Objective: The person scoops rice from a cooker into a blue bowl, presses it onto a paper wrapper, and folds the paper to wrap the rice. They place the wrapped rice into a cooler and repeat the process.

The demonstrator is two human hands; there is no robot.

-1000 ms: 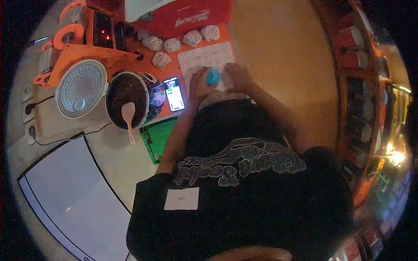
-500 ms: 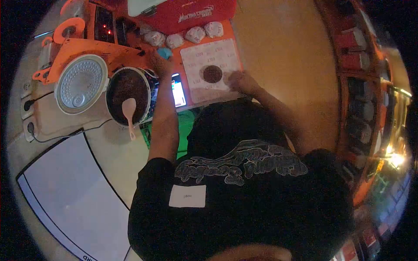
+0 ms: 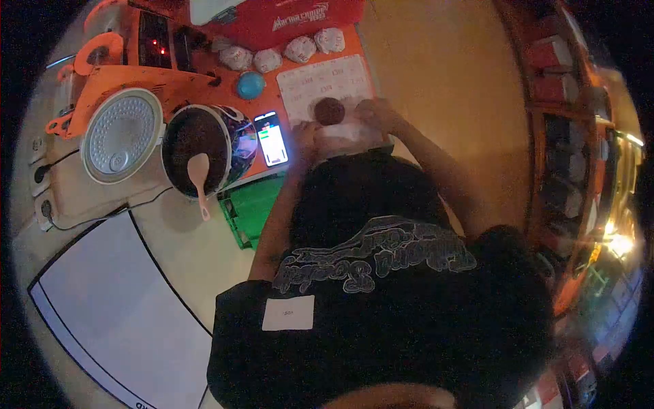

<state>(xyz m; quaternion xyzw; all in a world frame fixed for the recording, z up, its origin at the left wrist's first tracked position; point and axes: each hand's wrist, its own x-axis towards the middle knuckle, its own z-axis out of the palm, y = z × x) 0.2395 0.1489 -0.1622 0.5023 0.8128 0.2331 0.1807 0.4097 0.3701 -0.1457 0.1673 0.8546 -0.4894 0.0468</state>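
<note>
A square of printed wrapping paper (image 3: 298, 80) lies on the orange table with a round dark mound of rice (image 3: 329, 111) on it. My left hand (image 3: 306, 138) is closed on the paper's near left edge. My right hand (image 3: 379, 116) grips its right edge, with the fingers partly blurred. The near edge of the paper looks lifted between my hands. An upturned blue bowl (image 3: 251, 85) rests just beyond the lit phone (image 3: 272, 140), to the left of the paper.
An open rice cooker (image 3: 197, 140) of dark rice stands at left, with a pink rice paddle (image 3: 199, 170) across its rim. Several wrapped packets (image 3: 300, 49) line the back, before a red box (image 3: 293, 19). A green crate (image 3: 252, 204) sits below the table edge.
My left hand has let go of the blue bowl and come right and nearer, onto the paper. The paper's near edge has risen. My right hand has shifted slightly.
</note>
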